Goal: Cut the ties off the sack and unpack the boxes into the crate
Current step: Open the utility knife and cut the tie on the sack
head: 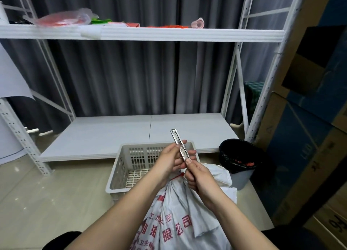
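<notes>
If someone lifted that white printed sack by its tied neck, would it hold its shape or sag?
The sack would probably sag: its woven cloth is creased and folds loosely. Bulges suggest boxes inside, so likely weighty. The gathered neck should give a firm hold.

White sack (180, 217) w/ red print, neck tied red, upright beside empty grey slotted crate (131, 167)

Both bare forearms are extended forward and brought together at the middle. The left hand (170, 160) is curled, its thumb and fingertips closed on a slim metal tool. The right hand (197, 176) is wrapped round the lower end, thumb apparently pressed along it.
</notes>
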`<state>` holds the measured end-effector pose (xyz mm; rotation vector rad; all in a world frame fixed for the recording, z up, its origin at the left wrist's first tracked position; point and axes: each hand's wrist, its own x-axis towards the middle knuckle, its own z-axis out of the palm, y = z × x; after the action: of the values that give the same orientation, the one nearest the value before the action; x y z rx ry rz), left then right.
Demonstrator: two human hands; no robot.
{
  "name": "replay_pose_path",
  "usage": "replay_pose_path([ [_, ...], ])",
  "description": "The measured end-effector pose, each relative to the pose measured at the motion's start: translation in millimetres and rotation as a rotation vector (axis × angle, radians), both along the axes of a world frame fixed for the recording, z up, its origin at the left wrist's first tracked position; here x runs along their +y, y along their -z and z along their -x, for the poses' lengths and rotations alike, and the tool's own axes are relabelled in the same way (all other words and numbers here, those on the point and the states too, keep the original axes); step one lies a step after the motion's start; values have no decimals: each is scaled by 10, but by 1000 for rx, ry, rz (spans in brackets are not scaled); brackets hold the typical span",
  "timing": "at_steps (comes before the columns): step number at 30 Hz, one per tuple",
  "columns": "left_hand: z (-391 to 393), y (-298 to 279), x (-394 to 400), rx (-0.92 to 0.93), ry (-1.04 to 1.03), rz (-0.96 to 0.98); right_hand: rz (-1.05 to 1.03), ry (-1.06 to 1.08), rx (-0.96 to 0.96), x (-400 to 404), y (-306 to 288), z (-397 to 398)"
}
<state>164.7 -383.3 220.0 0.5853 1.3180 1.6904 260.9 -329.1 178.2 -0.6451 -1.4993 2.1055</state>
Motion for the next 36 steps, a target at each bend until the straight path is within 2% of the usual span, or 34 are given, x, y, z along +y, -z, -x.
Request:
replay_pose_path([
  [7, 6, 45, -58, 120, 44, 55, 55, -74, 10, 15, 46, -84],
  [15, -34, 79, -17, 188, 140, 95, -143, 1, -212, -20, -73, -73],
  [20, -41, 152, -27, 121, 124, 104, -47, 0, -191, -62, -11, -20],
  [24, 6, 209, -24, 66, 64, 96, 68, -10, -73, -27, 28, 22],
  [30, 89, 184, -64, -50, 24, 28, 281, -160, -3, -24, -39, -31],
  [36, 113, 203, -97, -28, 11, 25, 36, -112, -14, -31, -8, -28],
])
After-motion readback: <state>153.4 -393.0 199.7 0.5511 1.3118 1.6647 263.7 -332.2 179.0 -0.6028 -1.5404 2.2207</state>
